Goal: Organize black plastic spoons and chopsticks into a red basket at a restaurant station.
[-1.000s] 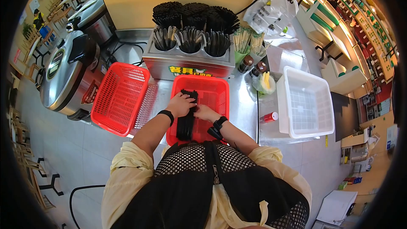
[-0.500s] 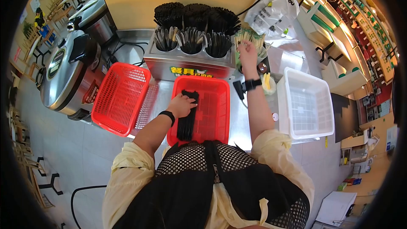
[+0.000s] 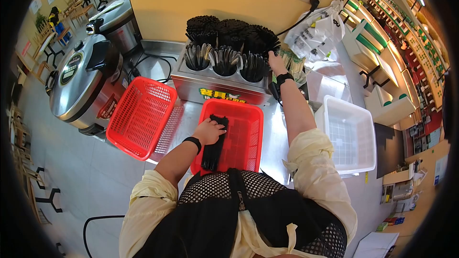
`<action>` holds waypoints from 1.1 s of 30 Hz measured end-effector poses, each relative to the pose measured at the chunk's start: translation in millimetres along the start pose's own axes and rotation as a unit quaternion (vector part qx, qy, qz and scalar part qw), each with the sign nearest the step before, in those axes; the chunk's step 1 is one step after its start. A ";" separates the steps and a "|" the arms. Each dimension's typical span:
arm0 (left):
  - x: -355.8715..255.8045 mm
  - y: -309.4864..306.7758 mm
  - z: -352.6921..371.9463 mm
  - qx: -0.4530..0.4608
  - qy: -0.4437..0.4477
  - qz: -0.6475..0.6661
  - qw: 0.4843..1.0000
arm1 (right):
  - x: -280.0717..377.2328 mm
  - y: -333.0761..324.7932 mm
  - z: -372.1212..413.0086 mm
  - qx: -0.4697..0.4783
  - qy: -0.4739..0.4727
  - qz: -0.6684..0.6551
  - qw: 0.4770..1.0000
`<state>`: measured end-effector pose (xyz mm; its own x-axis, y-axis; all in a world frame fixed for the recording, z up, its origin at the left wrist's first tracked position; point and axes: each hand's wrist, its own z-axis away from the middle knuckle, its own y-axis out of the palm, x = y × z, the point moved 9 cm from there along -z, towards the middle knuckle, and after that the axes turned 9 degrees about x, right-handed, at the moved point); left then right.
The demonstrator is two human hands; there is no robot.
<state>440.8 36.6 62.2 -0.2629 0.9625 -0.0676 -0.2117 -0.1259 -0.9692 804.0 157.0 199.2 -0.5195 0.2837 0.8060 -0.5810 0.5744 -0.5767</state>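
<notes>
My left hand (image 3: 208, 131) lies over a bundle of black chopsticks (image 3: 212, 153) inside the red basket (image 3: 258, 134) in front of me, fingers bent round its upper part. My right hand (image 3: 276, 62) is raised at the right edge of the metal cutlery holder (image 3: 186, 85), close against the rightmost bunch of black chopsticks (image 3: 260, 39). Its fingers are closed, but what they grip cannot be made out. Spoons (image 3: 224, 59) and other cutlery fill the front cups of the holder.
A second red basket (image 3: 142, 117) sits at the left beside two large cookers (image 3: 81, 79). A white crate (image 3: 351, 136) is at the right. Plastic bags (image 3: 318, 33) and a black plug cable are behind my right hand. A person (image 3: 56, 20) is far off at the upper left.
My right hand has moved from the wrapped sticks at the right to the edge of the black chopsticks. My left hand remains on the bundle. The camera view has shifted.
</notes>
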 end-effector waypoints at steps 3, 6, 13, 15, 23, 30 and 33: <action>-0.3 0.2 0.5 0.011 -0.001 0.003 1.000 | 9.9 -16.5 13.4 -0.076 0.006 0.069 0.995; -0.3 1.0 -0.7 0.008 0.000 -0.009 1.000 | 44.9 -33.9 49.6 -0.100 0.014 0.067 0.993; 0.2 0.2 0.1 0.020 -0.005 -0.009 1.000 | 47.0 -47.3 65.3 -0.144 -0.061 -0.058 0.986; 0.4 0.1 -0.2 0.028 -0.006 -0.007 1.000 | 52.8 -53.1 68.3 -0.114 -0.100 -0.042 0.988; -0.8 -0.7 -0.5 0.044 -0.009 -0.009 0.999 | 53.0 -122.0 111.4 -0.121 -0.098 -0.182 0.971; -1.1 -1.5 -0.3 0.025 -0.007 -0.010 1.000 | -15.0 -178.2 162.3 -0.233 -0.072 -0.394 0.886; -1.2 -2.2 0.2 0.017 -0.006 -0.007 1.000 | -32.7 -177.8 192.7 -0.254 -0.056 -0.462 0.848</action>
<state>441.4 35.7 64.5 -0.2708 0.9612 -0.0517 -0.2462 -0.1211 -0.9616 803.5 -102.3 249.7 -0.0617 -0.5266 0.8479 -0.4430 0.7757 0.4495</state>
